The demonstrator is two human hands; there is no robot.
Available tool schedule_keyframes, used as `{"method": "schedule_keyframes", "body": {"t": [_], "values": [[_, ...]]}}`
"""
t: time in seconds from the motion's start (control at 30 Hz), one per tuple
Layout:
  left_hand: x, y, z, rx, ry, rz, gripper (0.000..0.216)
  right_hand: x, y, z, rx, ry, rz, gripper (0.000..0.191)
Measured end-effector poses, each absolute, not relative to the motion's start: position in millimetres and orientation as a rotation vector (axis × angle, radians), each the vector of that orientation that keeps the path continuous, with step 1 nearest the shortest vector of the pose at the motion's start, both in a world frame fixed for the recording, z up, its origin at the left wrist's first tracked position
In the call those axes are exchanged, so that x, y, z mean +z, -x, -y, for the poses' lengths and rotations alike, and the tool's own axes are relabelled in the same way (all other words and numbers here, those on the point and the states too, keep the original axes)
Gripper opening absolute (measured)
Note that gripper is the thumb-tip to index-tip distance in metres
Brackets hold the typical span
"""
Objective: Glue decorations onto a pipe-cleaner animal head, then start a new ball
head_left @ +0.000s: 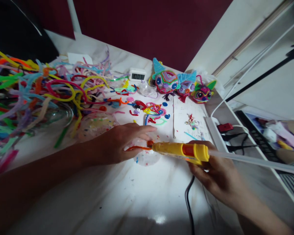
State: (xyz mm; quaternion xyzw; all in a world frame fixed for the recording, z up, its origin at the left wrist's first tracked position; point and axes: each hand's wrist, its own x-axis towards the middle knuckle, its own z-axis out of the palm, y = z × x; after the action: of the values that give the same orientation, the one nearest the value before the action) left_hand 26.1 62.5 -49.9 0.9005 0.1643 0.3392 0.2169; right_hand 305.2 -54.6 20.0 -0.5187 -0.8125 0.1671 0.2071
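Note:
My right hand (217, 173) is wrapped round a yellow hot glue gun (171, 149), which lies level with its nozzle pointing left. A long translucent glue stick (254, 162) runs out of the gun's back end. The gun's tip meets the end of an orange pipe cleaner (139, 148), beside a small reddish-brown piece. Closed on that pipe cleaner is my left hand (117, 142), its upper fingers reaching forward over it. Just below sits a clear plastic dome-like piece (147, 159) with coloured specks, partly hidden by the left hand and the gun.
A tangled heap of pipe cleaners (51, 88) covers the left side. Behind my hands lie small coloured pieces (154, 111), a white digital timer (137, 75) and decorated animal heads (166, 82). At right are a power strip (214, 130) and a black cord (189, 202).

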Motion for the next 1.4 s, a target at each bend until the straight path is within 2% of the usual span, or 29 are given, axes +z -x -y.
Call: {"method": "schedule_keyframes", "body": {"t": [0.33, 1.2, 1.4], "values": [[-52, -25, -62, 0.913, -2.424, -0.485, 0.068, 24, -302, 55, 0.423, 1.469, 2.312, 0.028], [-54, -25, -61, 0.928, -2.340, -0.535, 0.072, 20, -302, 43, 0.437, 1.403, 2.289, 0.016], [-51, -23, -58, 0.896, -2.348, -0.581, 0.074, 20, -304, 51, 0.459, 1.461, 2.309, 0.029]]}}
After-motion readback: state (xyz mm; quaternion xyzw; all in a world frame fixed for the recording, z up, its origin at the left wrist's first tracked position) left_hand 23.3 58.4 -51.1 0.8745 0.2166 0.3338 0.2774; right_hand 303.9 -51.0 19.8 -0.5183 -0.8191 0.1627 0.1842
